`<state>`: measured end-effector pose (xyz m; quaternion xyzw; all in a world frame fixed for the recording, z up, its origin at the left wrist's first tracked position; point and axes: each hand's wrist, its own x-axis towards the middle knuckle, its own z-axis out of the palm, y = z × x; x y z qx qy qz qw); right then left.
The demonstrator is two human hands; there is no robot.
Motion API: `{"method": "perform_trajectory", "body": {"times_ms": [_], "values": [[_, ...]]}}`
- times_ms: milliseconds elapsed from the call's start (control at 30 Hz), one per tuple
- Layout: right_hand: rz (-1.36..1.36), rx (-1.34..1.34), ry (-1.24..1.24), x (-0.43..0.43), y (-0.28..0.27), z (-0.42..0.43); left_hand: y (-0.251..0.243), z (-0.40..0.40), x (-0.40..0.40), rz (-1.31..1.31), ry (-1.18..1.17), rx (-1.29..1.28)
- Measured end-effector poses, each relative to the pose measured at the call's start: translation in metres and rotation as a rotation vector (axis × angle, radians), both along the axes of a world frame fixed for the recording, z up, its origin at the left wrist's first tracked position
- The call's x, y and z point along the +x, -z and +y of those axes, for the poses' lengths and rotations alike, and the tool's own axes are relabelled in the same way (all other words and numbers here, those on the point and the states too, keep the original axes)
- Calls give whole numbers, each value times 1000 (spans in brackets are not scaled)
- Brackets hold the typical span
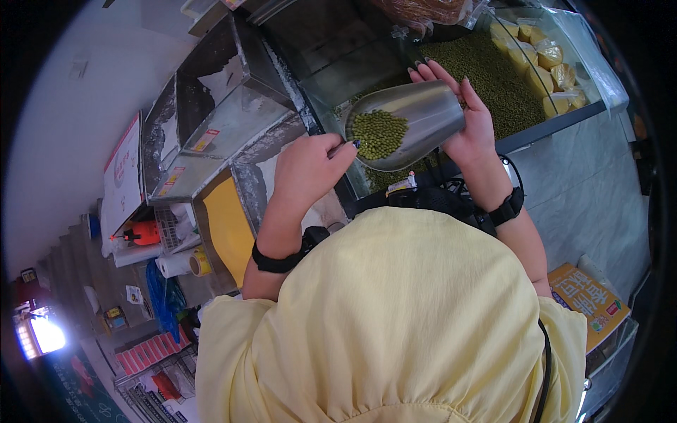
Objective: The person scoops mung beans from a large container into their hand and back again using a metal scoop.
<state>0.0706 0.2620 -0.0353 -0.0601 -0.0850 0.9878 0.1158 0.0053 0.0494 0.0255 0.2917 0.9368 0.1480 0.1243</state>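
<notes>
A metal scoop (423, 119) is held tilted between my hands, with a small heap of green beans (380, 133), seemingly mung beans, at its wide left end. My left hand (314, 169) is closed at the scoop's left rim, its thumb tip beside the beans; what its curled fingers hold is partly hidden. My right hand (473, 119) supports the narrower right end from behind and below, fingers extended. Beneath and beyond the scoop is a glass-sided bin with more green beans (486, 74).
Clear bags of yellow grain or meal (539, 79) stand in the bin's right end. Glass-fronted compartments (227, 116) with white powder are on the left, near a yellow-filled compartment (230, 222). A printed orange box (589, 304) lies at lower right. Dark straps and cables are near my wrists.
</notes>
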Motion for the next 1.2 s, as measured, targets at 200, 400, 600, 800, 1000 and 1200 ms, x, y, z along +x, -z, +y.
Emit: {"method": "perform_trajectory", "body": {"times_ms": [200,400,600,800,1000,1200], "values": [[-60,-44,18,0,2,0,-11,-3,6,23,-83,-24],[-8,-141,-5,-1,19,7,-14,-5,5,13,-157,-2],[12,-119,30,-3,24,6,-12,-13,2,-8,-219,-39],[-44,-124,49,-3,19,3,-12,-15,4,-19,-239,-33],[-61,-153,34,-3,17,2,-10,-16,6,-5,-245,-14],[-63,-109,13,0,8,0,-5,-16,3,-74,-210,2]]}}
